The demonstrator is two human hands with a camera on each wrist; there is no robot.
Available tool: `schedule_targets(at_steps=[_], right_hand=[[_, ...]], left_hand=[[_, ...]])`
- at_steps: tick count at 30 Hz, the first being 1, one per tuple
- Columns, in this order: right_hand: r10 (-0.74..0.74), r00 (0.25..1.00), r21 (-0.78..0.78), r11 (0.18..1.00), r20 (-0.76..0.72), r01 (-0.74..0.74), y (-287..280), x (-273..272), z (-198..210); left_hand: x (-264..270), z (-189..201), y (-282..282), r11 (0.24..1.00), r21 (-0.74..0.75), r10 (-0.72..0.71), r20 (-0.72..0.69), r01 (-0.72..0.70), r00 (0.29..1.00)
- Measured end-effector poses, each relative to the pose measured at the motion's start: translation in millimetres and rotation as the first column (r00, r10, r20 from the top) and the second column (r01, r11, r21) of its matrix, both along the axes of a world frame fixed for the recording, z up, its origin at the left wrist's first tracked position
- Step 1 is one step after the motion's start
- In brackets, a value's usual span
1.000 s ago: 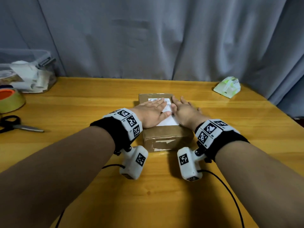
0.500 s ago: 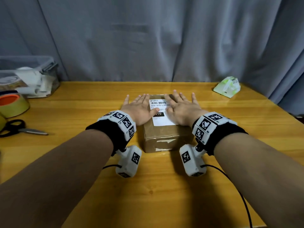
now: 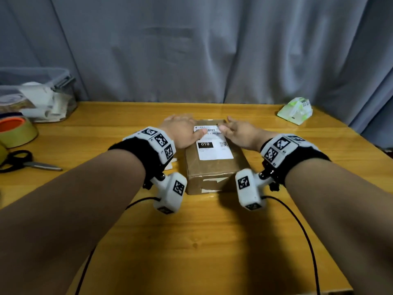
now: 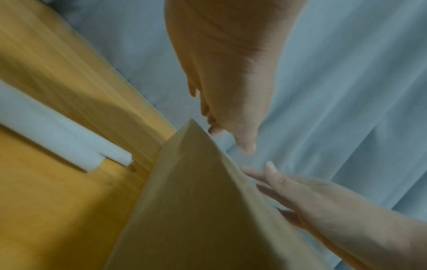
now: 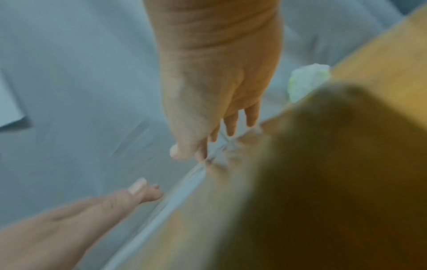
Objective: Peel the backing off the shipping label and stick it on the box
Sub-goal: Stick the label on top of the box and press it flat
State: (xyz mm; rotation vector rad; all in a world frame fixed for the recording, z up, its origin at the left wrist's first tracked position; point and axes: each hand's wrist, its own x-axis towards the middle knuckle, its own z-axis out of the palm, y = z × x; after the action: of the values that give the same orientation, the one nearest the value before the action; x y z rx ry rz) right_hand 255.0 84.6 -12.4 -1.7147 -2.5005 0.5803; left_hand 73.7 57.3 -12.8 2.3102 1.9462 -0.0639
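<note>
A brown cardboard box (image 3: 212, 167) lies in the middle of the wooden table. The white shipping label (image 3: 214, 149), with a barcode and a black "010" block, lies flat on the box top. My left hand (image 3: 182, 133) rests flat at the far left of the box top, its thumb on the label's upper left corner. My right hand (image 3: 239, 130) lies flat at the far right, thumb at the label's upper right corner. Both hands have straight fingers and hold nothing. A white curled paper strip (image 4: 64, 138) lies on the table left of the box (image 4: 196, 201).
At the far left stand a clear plastic bin (image 3: 36, 96) with papers, a tape roll (image 3: 14, 130) and black-handled scissors (image 3: 25, 161). A green-white packet (image 3: 295, 110) sits at the back right. A grey curtain (image 3: 191, 50) hangs behind the table. Camera cables trail near the front edge.
Both hands have slid from the middle of the label outward and toward the box's far end. Most of the label now shows. The box has stayed put.
</note>
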Motion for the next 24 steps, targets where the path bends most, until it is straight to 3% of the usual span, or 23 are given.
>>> schedule_targets(at_steps=[2,5,10,18,24], right_hand=[[0.044,0.994,0.007,0.999,-0.098,-0.044,3,-2,-3],[0.141,0.989,-0.029,0.989,-0.038,-0.142,6,-6,-15],[0.189,0.978,-0.087,0.979,0.085,-0.182,9,11,-22],[0.213,0.975,-0.189,0.962,0.062,-0.198,11,20,-20],[0.180,0.978,-0.233,0.961,0.109,-0.151,2,21,-12]], left_hand=[[7,-1,0,0.997,0.015,-0.079,0.168,0.078,0.983],[9,-13,0,0.991,-0.003,-0.124,0.281,0.131,0.952],[-4,-22,5,0.981,-0.107,-0.144,0.168,0.163,0.975],[-4,-13,3,0.957,-0.227,-0.170,0.057,0.178,0.984],[-2,-14,-11,0.960,-0.227,-0.139,0.130,0.166,0.982]])
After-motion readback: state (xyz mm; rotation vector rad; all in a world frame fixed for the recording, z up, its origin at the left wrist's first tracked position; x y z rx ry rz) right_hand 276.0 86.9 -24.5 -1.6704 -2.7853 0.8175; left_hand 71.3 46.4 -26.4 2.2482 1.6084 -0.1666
